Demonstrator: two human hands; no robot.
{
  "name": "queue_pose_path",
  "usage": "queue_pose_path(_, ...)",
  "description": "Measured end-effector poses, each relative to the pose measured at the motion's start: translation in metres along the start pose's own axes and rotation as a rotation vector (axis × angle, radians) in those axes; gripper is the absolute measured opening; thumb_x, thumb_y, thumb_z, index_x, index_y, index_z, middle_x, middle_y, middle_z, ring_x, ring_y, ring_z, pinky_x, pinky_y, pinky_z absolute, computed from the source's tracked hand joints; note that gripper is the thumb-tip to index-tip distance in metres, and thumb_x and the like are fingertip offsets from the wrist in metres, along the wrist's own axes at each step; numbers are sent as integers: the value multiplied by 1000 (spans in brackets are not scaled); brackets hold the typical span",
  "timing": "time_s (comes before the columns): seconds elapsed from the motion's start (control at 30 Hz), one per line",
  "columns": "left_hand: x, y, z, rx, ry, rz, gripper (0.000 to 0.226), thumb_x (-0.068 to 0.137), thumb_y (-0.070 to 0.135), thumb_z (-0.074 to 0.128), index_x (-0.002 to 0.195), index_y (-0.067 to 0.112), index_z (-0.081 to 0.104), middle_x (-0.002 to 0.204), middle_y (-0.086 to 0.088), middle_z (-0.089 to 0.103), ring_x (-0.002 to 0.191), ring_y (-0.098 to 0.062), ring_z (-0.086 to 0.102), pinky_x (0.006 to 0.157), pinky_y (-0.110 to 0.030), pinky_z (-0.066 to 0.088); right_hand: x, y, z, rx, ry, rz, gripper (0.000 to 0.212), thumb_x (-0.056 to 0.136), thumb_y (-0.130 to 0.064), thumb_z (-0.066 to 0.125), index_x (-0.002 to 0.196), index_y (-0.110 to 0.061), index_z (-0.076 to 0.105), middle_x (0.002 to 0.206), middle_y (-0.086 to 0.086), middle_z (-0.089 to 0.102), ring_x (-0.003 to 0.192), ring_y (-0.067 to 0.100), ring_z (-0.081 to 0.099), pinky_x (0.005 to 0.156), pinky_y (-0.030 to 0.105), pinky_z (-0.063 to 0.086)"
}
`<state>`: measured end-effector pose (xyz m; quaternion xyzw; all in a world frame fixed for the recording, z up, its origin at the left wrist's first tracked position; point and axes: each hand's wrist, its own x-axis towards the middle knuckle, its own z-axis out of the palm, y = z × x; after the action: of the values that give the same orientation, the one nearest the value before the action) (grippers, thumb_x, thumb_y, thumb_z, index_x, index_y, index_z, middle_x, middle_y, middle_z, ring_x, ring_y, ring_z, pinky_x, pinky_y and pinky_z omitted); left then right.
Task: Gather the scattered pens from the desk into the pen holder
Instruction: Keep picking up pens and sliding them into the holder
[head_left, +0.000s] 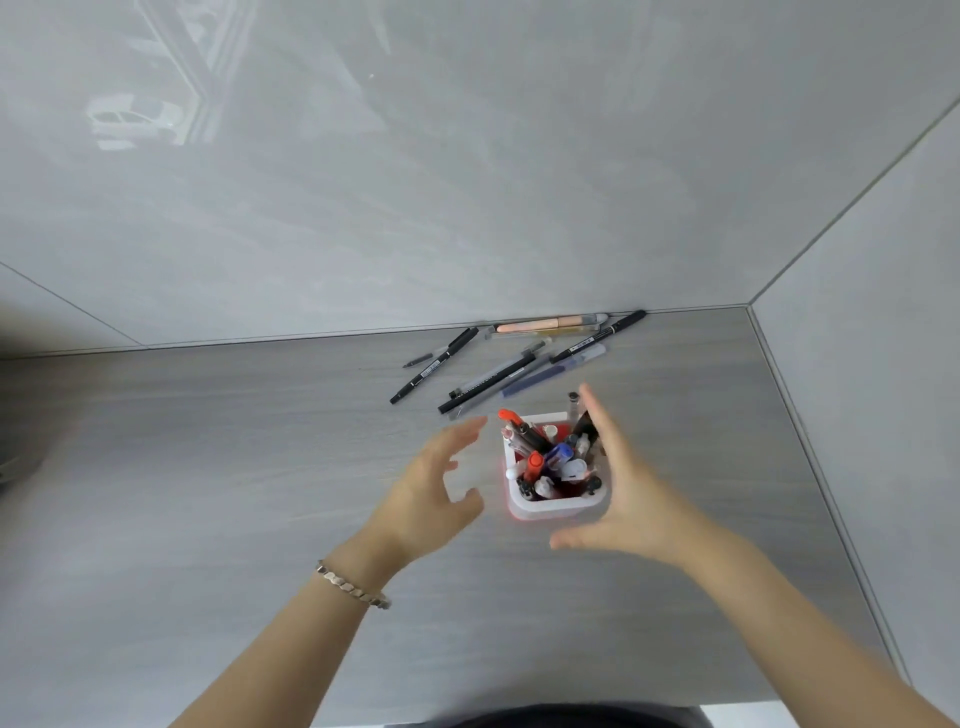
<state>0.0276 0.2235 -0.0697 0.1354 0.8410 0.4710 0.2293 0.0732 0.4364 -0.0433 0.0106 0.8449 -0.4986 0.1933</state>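
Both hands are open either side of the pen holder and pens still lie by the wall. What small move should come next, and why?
Probably reach the right hand forward past the white square pen holder to the nearest loose pen, the dark blue one. Both it and the left hand are empty, the holder already stands full of pens, and a cluster remains on the grey desk.

An office or study corner: a grey woodgrain desk (208, 493) against glossy grey wall panels (467, 182), with pens (488, 382) and a full pen holder (553, 506).
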Motion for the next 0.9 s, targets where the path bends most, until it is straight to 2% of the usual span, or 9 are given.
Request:
queue_pose_path(0.07,16,-6,-9,84,202,-58,52,80,0,55,128,18,46,125,2,50,120,-14,49,100,-26,39,4,9,1,66,63,17,116,53,-15,87,119,-63,4,130,-32,26,126,-3,34,106,18,28)
queue_pose_path(0.13,40,-10,-19,175,342,-151,42,84,3,53,125,11,49,129,-6,50,119,-24,48,95,-26,37,8,12,1,112,101,45,115,51,-12,88,123,-57,12,130,-23,35,121,1,41,103,22,34)
queue_pose_path(0.23,80,-15,-33,325,394,-238,39,87,11,53,126,10,48,133,-9,48,121,-28,45,97,-36,40,12,17,0,171,112,45,106,48,-12,88,124,-51,26,125,-24,43,109,-13,49,90,4,40)
queue_pose_path(0.37,120,-18,-38,569,284,-246,42,87,21,56,126,9,46,132,-10,50,122,-31,42,99,-43,36,12,20,-8,214,198,43,95,49,-8,87,111,-55,33,118,-28,49,103,-22,49,76,-3,41)
queue_pose_path(0.53,148,-16,-33,800,140,-239,23,91,13,47,110,0,50,116,-18,54,111,-34,47,82,-42,44,16,25,-13,252,189,82,99,51,-11,86,116,-57,28,121,-28,50,107,-13,53,84,4,45)
queue_pose_path(0.63,152,-15,-33,1006,-13,-245,23,91,1,37,112,-2,45,119,-18,53,113,-34,47,84,-42,46,16,27,-13,250,172,91,100,52,-10,85,117,-58,26,121,-30,48,108,-13,53,85,5,46)
queue_pose_path(0.7,145,-15,-36,1064,-47,-207,23,89,-3,35,112,-3,42,117,-20,52,106,-35,49,83,-41,47,16,27,-13,258,174,85,101,52,-10,85,120,-54,26,127,-24,48,111,-7,54,92,14,47)
queue_pose_path(0.8,118,-2,-47,936,41,-108,17,92,3,34,107,-1,42,107,-21,54,68,-26,48,56,-31,40,15,27,-12,273,178,73,100,52,-11,85,123,-50,28,128,-23,47,113,-2,55,97,28,48)
queue_pose_path(0.9,84,24,-54,272,264,-39,4,95,13,36,94,12,40,90,-10,65,73,-28,57,60,-37,47,15,26,-12,266,180,55,98,52,-15,86,122,-52,28,129,-20,46,115,-1,54,101,31,46)
